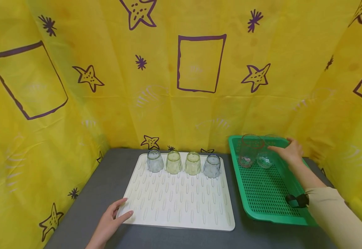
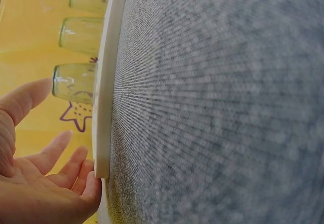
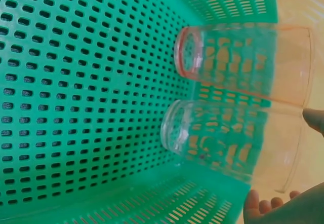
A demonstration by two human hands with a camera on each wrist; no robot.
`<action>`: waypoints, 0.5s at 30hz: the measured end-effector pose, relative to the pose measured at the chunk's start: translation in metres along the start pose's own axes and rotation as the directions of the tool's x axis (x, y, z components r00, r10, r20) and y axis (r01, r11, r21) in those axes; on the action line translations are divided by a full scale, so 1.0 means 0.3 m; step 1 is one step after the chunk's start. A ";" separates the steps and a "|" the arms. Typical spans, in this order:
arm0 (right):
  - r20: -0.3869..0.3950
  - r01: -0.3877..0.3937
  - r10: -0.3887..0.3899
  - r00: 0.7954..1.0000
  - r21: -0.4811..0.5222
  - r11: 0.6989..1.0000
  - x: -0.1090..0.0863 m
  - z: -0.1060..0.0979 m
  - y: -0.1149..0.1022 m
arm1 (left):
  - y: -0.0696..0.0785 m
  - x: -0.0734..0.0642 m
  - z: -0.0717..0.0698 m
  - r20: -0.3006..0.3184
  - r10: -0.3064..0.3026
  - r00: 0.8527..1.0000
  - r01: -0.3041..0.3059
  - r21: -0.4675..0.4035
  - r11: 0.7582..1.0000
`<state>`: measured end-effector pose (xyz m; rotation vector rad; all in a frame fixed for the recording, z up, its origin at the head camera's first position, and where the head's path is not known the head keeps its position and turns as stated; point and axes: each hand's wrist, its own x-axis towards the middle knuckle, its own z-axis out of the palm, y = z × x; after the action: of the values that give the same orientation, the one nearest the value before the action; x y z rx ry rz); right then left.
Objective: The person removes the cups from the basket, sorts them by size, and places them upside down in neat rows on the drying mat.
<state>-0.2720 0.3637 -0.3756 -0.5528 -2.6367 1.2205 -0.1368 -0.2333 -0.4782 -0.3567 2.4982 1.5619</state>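
our right hand (image 1: 289, 152) spans the upright clear glass (image 3: 217, 135); we cannot tell if pinching. our left hand (image 1: 110, 219), farther, lies spread

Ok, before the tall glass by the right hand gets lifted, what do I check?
1. Right hand at the clear tall glass: ok.
2. Firm hold by its fingers: cannot tell.
3. Good gap from the pinkish tall glass: not ok, they look very close.
4. Four small glasses standing in a row, not tipped: ok.
5. Room on the white tray in front of them: ok.
6. Left hand touching the tray's corner: ok.
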 end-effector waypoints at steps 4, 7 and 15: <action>0.026 0.009 -0.009 1.000 0.011 1.000 0.007 0.003 0.010 | 0.001 0.000 0.002 -0.003 -0.002 1.000 0.002 0.006 1.000; 0.045 -0.007 0.006 0.999 0.020 1.000 0.010 0.005 0.013 | 0.003 -0.002 0.003 -0.006 0.000 1.000 0.000 0.005 1.000; 0.064 -0.026 0.024 0.998 0.028 0.999 0.024 0.016 0.019 | 0.009 -0.008 0.005 -0.016 -0.002 1.000 0.002 0.012 1.000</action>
<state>-0.2785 0.3667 -0.3829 -0.5532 -2.6676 1.3018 -0.1354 -0.2306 -0.4758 -0.3717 2.5178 1.5484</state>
